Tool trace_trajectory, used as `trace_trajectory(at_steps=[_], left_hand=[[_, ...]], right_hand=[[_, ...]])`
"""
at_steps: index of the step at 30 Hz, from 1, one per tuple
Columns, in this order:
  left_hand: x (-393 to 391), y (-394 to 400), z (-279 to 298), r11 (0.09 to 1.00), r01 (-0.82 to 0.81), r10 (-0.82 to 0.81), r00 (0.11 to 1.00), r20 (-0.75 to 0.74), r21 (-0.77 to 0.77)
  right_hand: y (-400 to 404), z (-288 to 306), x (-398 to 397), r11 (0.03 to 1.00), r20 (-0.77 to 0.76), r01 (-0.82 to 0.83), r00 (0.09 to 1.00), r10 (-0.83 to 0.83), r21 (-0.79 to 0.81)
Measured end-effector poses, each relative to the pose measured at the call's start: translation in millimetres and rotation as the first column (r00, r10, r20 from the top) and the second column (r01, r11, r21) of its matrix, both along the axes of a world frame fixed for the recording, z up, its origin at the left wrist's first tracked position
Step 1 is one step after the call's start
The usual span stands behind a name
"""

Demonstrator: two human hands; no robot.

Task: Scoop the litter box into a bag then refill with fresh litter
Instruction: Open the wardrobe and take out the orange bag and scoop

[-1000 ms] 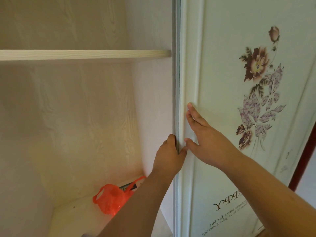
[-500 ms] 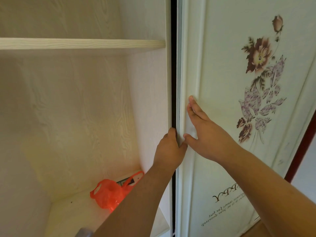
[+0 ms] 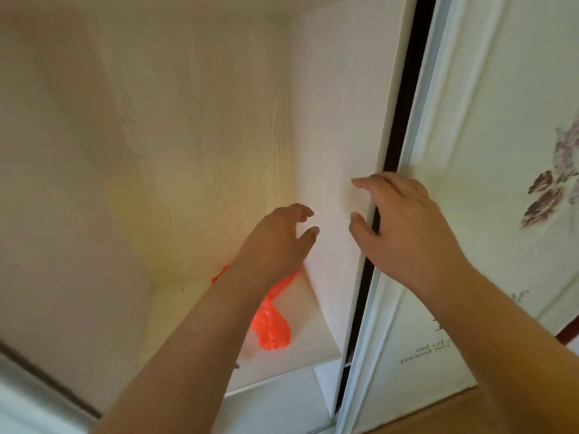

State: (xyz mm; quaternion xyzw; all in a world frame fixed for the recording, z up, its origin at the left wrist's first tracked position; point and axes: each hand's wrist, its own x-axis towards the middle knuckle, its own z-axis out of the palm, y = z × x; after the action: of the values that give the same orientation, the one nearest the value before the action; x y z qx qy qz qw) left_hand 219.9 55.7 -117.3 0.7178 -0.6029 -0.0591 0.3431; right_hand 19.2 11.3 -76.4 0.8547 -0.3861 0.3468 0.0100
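An orange plastic bag lies on the pale shelf floor inside an open wardrobe. My left forearm partly covers it. My left hand hovers inside the wardrobe above the bag, fingers loosely curled, holding nothing. My right hand is in the air in front of the edge of the sliding door, fingers spread and relaxed, gripping nothing. No litter box, scoop or litter is in view.
The sliding door carries a printed flower pattern and some lettering. A dark gap runs between the door and the wardrobe's white side panel. Wooden floor shows at the bottom right.
Both hands have let go of the door edge. The left hand moved left into the wardrobe. The gap beside the door has widened and the view has tilted downward.
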Motion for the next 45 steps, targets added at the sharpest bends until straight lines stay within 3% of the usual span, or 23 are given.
trace_trajectory(at_steps=[5, 11, 20, 25, 33, 40, 45], left_hand=[[71.9, 54.7, -39.6, 0.975, -0.176, 0.171, 0.984, 0.043, 0.136], [142.8, 110.0, -82.2, 0.913, -0.293, 0.309, 0.951, -0.013, 0.282], [214.4, 143.0, -149.3, 0.823, -0.290, 0.353, 0.935, -0.040, 0.488], [217.6, 142.2, -171.8, 0.773, -0.246, 0.345, 0.937, -0.061, 0.584], [196.1, 112.4, -197.0, 0.752, -0.238, 0.370, 0.924, -0.094, 0.615], [189.4, 81.6, -233.0, 0.791, -0.228, 0.378, 0.912, -0.160, 0.568], [188.9, 61.2, -247.8, 0.775, -0.220, 0.398, 0.898, -0.187, 0.593]], right_hand=[[6.8, -42.8, 53.2, 0.968, -0.162, -0.040, 0.983, 0.082, 0.248], [19.2, -74.9, 116.1, 0.901, -0.224, -0.057, 0.960, 0.168, 0.430], [27.9, -162.9, 191.7, 0.779, -0.254, -0.017, 0.941, 0.225, 0.627], [21.0, -198.9, 205.2, 0.702, -0.273, 0.025, 0.931, 0.243, 0.712], [-28.5, -256.7, 218.1, 0.615, -0.386, 0.145, 0.879, 0.280, 0.775], [-76.1, -333.5, 247.2, 0.418, -0.280, 0.164, 0.932, 0.232, 0.893], [-106.4, -367.6, 267.2, 0.427, -0.383, 0.252, 0.887, 0.256, 0.869]])
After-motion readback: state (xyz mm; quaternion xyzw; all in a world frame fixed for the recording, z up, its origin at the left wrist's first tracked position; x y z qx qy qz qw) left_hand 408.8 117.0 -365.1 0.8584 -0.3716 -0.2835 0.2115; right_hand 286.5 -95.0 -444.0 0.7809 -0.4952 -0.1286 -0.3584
